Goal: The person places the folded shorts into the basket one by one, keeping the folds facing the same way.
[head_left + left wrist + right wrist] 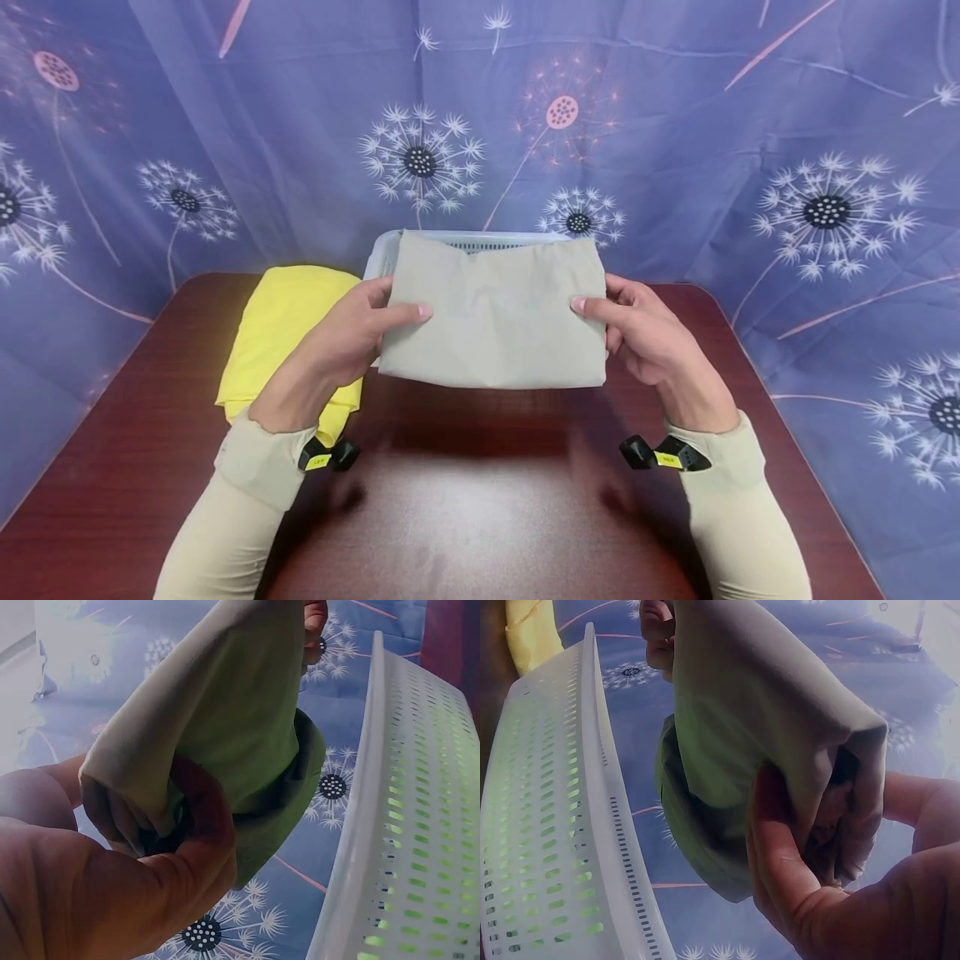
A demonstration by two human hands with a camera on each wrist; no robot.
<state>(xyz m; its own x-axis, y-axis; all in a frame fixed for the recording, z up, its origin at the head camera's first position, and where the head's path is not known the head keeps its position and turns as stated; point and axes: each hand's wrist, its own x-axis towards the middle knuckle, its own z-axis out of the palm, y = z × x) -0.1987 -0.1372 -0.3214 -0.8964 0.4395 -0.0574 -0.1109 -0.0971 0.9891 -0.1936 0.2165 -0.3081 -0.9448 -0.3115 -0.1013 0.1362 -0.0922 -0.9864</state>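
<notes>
A folded light grey cloth (495, 325) is held up by its two sides, above the table and in front of the basket. My left hand (348, 329) pinches its left edge, thumb on the near face and fingers behind. At the right edge, my right hand (648, 329) grips it the same way. Seen from the left wrist, the cloth (240, 712) has several layers, and its lower part hangs in a loose fold. The right wrist view shows the fingers curled around the layered side of the cloth (742, 697).
Behind the cloth stands a white slotted plastic basket (386, 250), partly hidden; green shows through its slots (416, 825). A folded yellow cloth (292, 325) lies on the dark red table (480, 517), left of the basket. A blue dandelion-print curtain (300, 100) hangs behind.
</notes>
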